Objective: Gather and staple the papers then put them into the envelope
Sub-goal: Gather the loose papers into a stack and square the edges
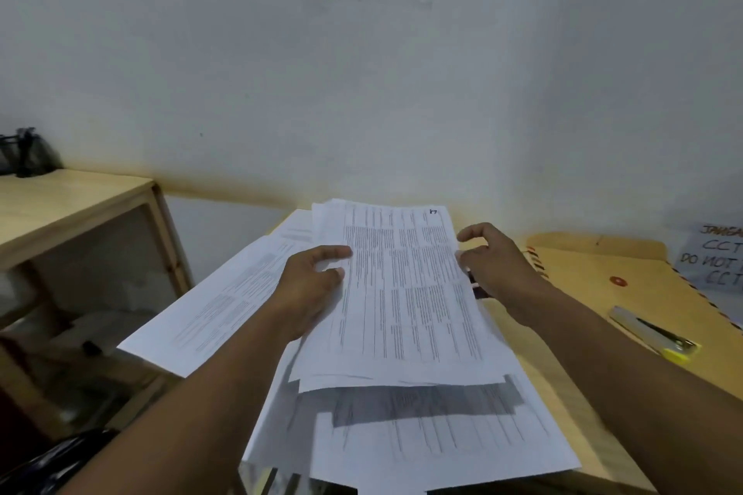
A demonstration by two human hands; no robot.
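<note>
A loose stack of printed white papers [406, 293] is lifted above the desk. My left hand [311, 289] grips its left edge, thumb on top. My right hand [492, 265] is at the stack's right edge with fingers curled and spread; whether it touches the sheets is unclear. More printed sheets [422, 434] lie on the desk beneath, and one sheet [217, 301] sticks out over the desk's left edge. A brown envelope [627, 293] with a red button clasp lies flat at the right. A silver stapler [651, 334] with a yellow end rests on the envelope.
The wooden desk [563, 406] stands against a white wall. A wooden shelf unit [80, 209] is at the left with dark items on top. A handwritten paper note [715, 261] lies at the far right. A dark object [52, 462] shows at the bottom left.
</note>
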